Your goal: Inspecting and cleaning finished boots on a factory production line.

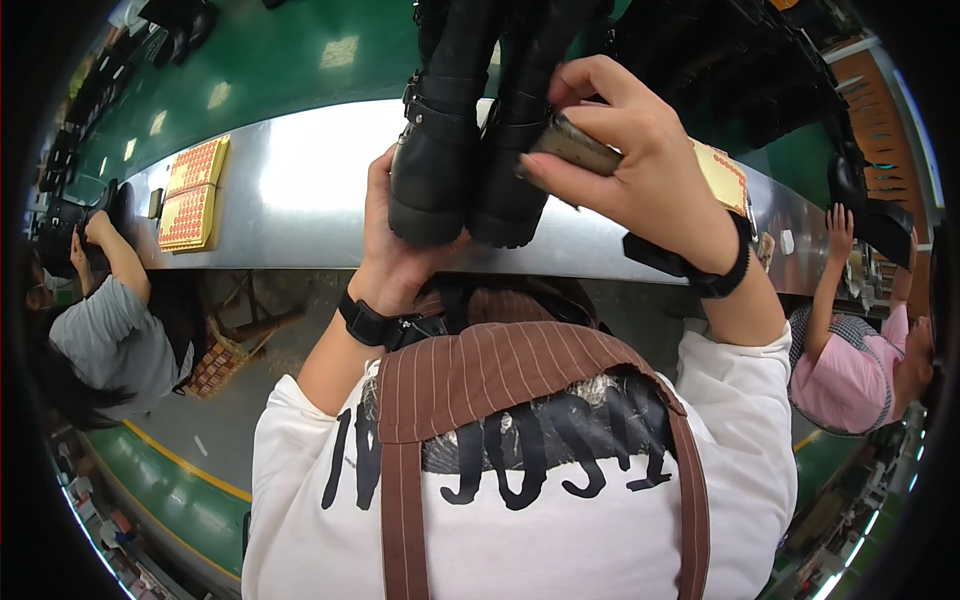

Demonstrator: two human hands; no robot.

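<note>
A pair of black boots (432, 170) with buckled straps is held close in front of me, heels side by side and shafts pointing away. My left hand (395, 235) grips them from below, its thumb up along the left boot and its other fingers partly hidden under the soles. In my right hand (630, 150) is a worn grey-brown block (577, 147), pinched between thumb and fingers beside the right boot (515, 170). The block's exact kind is unclear. My upper fingers on that hand reach to the boot's side.
A long metal bench (310, 190) runs across in front. Yellow printed sheets (192, 195) lie stacked at left, more sheets (722, 178) at right. Dark boots crowd the far right. One person (120, 340) works at left, another in pink (850, 370) at right. A woven basket (217, 362) stands below.
</note>
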